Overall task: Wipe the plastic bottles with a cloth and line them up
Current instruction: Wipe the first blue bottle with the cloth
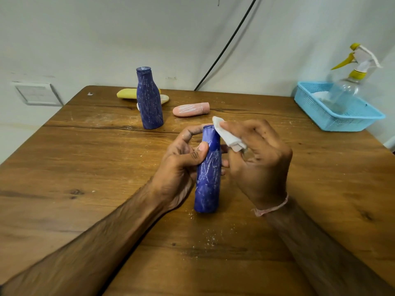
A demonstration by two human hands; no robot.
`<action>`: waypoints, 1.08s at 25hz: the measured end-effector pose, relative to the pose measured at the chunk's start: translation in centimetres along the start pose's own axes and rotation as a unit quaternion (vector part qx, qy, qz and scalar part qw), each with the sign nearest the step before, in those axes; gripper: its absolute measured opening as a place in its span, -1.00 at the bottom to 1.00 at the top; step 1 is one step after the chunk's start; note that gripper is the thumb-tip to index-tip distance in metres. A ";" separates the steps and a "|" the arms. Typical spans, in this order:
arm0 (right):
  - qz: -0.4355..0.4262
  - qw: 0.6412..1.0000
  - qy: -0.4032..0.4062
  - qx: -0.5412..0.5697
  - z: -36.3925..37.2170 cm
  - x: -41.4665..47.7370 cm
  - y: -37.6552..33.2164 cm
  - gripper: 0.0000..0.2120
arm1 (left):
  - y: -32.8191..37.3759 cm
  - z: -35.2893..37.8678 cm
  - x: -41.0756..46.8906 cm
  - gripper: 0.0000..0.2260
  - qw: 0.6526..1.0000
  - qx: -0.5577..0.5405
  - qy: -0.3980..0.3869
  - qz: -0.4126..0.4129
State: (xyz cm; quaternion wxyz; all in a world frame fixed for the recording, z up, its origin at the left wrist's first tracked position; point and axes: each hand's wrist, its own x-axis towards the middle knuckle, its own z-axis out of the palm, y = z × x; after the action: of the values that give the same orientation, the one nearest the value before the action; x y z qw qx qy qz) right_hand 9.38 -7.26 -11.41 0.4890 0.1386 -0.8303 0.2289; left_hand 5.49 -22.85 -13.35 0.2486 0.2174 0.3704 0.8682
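Centre of worktop [85,167]: blue bottle [208,180] is held upright, gripped by the curled left hand [183,154]. White cloth [228,135] is pinched in the right hand [260,159] and pressed against the bottle top. Second blue bottle [149,101] is stood at 11 o'clock, pink bottle [190,110] laid at 12.

My brown wooden counter [85,189], knotted, cracked along the grain and dusted with pale specks [210,239], meets a plain off-white wall [106,28], where a thin black cable [226,45] slants down behind its far edge and a white plate [36,94] sits low at my left.
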 end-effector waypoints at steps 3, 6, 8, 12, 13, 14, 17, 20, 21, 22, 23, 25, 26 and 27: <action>-0.031 0.997 -0.054 0.035 0.1 -0.4 -0.5 -0.76 | -0.2 -0.3 0.1 -0.63 1.000 -0.014 0.012 0.015; -0.016 0.999 -0.030 0.033 -0.6 0.2 0.0 -0.78 | -0.4 -0.3 0.0 -0.62 1.000 -0.010 -0.001 0.015; -0.010 1.000 -0.016 0.022 -0.5 0.4 0.0 -0.78 | -0.5 -0.2 0.0 -0.59 1.000 -0.005 -0.005 0.015; -0.037 0.995 -0.075 0.047 -0.5 0.0 0.0 -0.82 | -0.5 -0.1 0.0 -0.58 1.000 -0.017 -0.004 0.020; -0.028 0.997 -0.059 0.035 -0.6 0.2 0.2 -0.81 | -0.6 0.0 0.0 -0.54 1.000 -0.006 -0.006 0.017; -0.024 0.998 -0.045 0.025 -0.6 0.4 0.2 -0.81 | -0.7 0.0 -0.1 -0.50 1.000 0.005 -0.004 0.016; -0.060 0.994 -0.079 0.039 -0.7 0.3 0.0 -0.76 | -0.8 0.1 -0.1 -0.42 0.999 0.011 0.003 0.031; -0.037 0.997 -0.062 0.013 -0.9 0.5 0.3 -0.78 | -0.6 -0.3 0.0 -0.31 0.998 0.050 0.011 0.040; -0.022 0.998 -0.051 0.002 -1.0 0.5 0.4 -0.74 | -0.5 -0.5 0.0 -0.29 0.997 0.068 0.015 0.043; -0.026 0.998 -0.060 0.001 -1.1 0.4 0.5 -0.72 | -0.6 -0.6 0.0 -0.29 0.996 0.076 0.016 0.047; -0.045 0.995 -0.085 0.012 -1.2 0.1 0.5 -0.74 | -0.5 -0.6 0.0 -0.31 0.996 0.074 0.011 0.052; -0.081 0.989 -0.122 0.031 -1.5 0.0 0.4 -0.77 | -0.5 -0.5 -0.1 -0.37 0.996 0.071 0.003 0.055; -0.077 0.990 -0.113 0.028 -1.5 0.3 0.5 -0.76 | -0.4 -0.5 0.0 -0.39 0.995 0.084 0.008 0.053; -0.064 0.993 -0.094 0.020 -1.4 0.7 0.5 -0.75 | -0.4 -0.5 0.0 -0.41 0.994 0.095 0.015 0.050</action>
State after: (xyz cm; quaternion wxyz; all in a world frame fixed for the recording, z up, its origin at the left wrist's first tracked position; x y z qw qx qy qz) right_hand 9.89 -6.06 -10.34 0.4199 0.2220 -0.8570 0.2000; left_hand 5.31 -22.90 -13.93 0.1769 0.2451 0.4436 0.8437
